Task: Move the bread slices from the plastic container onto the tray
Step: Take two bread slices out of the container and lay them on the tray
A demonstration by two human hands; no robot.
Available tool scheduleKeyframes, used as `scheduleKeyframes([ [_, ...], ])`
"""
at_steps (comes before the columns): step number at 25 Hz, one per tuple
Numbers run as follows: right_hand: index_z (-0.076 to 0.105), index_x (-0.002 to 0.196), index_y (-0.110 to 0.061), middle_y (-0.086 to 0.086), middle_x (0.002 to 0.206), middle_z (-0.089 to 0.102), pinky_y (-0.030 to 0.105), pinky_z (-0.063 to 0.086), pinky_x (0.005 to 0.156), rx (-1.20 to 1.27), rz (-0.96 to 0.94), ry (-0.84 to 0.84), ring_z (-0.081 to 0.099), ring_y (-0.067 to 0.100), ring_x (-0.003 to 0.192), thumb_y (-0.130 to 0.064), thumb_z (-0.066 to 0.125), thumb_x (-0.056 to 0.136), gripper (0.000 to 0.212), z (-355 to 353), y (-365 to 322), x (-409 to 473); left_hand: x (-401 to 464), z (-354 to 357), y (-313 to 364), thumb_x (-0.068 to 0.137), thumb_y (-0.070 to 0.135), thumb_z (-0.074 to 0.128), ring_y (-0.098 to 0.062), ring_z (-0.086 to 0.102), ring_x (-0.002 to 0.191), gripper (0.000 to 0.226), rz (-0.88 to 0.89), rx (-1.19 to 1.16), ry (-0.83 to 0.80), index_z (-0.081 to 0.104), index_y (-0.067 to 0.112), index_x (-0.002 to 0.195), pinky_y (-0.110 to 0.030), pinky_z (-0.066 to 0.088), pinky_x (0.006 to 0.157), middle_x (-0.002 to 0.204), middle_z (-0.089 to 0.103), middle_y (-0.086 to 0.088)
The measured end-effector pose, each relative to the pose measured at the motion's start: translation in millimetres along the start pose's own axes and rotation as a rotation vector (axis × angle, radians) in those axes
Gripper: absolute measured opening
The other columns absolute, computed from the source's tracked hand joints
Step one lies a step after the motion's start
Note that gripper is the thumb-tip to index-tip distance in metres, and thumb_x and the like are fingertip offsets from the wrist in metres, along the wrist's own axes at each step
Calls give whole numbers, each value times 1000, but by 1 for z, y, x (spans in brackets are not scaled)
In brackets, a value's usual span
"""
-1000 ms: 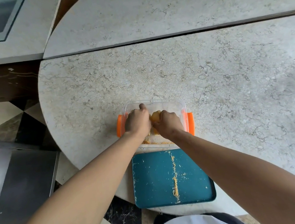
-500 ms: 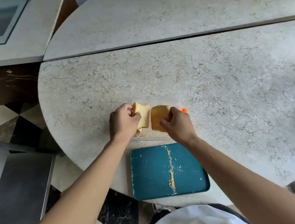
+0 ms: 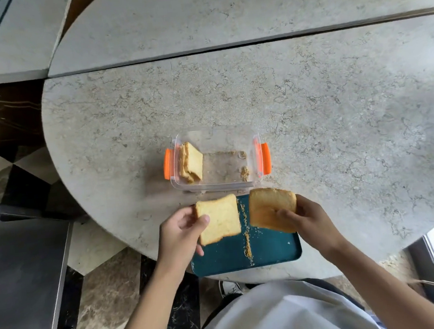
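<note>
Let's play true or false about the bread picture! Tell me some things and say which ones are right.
1. Each hand holds a slice of bread. True: the left hand grips the paler slice and the right hand grips the browner slice.
2. The plastic container has no bread left in it. False: a few slices lean against its left wall.
3. The tray is red. False: it is dark teal.
4. There are crumbs on the tray. True: a line of crumbs runs down its middle.
5. The container has orange clips on its ends. True.
</note>
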State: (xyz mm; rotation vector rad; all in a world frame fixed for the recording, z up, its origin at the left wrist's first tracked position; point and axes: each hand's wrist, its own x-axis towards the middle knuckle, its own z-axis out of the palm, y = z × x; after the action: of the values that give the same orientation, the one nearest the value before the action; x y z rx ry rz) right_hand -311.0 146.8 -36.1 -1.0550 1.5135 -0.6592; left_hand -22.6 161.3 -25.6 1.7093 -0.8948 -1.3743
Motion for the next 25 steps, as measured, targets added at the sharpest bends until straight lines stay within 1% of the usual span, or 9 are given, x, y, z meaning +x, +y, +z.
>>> scheduleKeyframes([
  [4,72,98,-21,0,90,76,21,53,64,-30,102,-27,69,20,84,-21,67,91,9,11,26,7,2,14,-43,86,15,74,-26,60,57,13,-148,57,22,70,19,97,-30,45,37,90,78,-1],
  [8,68,97,-14,15,93,71,33,50,61,-121,183,-29,63,22,77,-25,67,91,13,18,34,28,15,22,-56,88,16,72,-19,49,45,8,-219,97,71,68,18,94,-26,36,34,80,77,4],
  [10,64,104,-11,9,95,69,38,55,64,-165,186,-4,65,23,81,-26,68,90,20,21,34,36,22,23,-56,88,16,71,-16,43,40,7,-224,106,91,68,16,95,-25,32,34,77,77,2],
  [12,58,121,-13,6,108,68,40,58,71,-227,167,45,66,25,90,-28,69,89,37,20,32,39,26,22,-54,87,16,71,-15,47,41,13,-231,138,133,68,13,99,-26,35,34,79,76,1],
  [14,48,139,-14,8,119,66,35,53,75,-350,115,93,63,24,98,-31,68,88,57,19,32,37,28,20,-51,86,19,70,-17,61,55,22,-218,251,151,65,13,107,-29,46,40,88,73,6],
  [16,43,144,-13,11,125,65,37,53,82,-469,63,98,62,26,105,-31,66,89,63,18,33,33,25,20,-49,87,24,68,-15,66,73,34,-166,460,126,61,17,120,-30,53,55,91,65,13],
  [19,45,141,-14,11,126,62,43,52,88,-615,54,71,61,29,107,-33,60,91,55,18,34,28,21,23,-49,88,25,66,-2,57,72,49,-111,630,103,52,14,134,-20,43,56,82,57,22],
  [21,44,141,-15,11,128,58,44,52,87,-675,63,71,60,32,107,-31,56,91,53,17,31,27,19,26,-48,88,25,64,-8,57,73,52,-115,673,102,48,14,137,-25,44,58,87,58,16],
  [25,45,142,-16,10,135,52,40,51,85,-760,35,39,60,32,111,-25,56,89,55,21,23,25,13,31,-42,89,28,61,-28,60,105,52,-112,788,116,46,14,136,-31,44,76,121,65,-4],
])
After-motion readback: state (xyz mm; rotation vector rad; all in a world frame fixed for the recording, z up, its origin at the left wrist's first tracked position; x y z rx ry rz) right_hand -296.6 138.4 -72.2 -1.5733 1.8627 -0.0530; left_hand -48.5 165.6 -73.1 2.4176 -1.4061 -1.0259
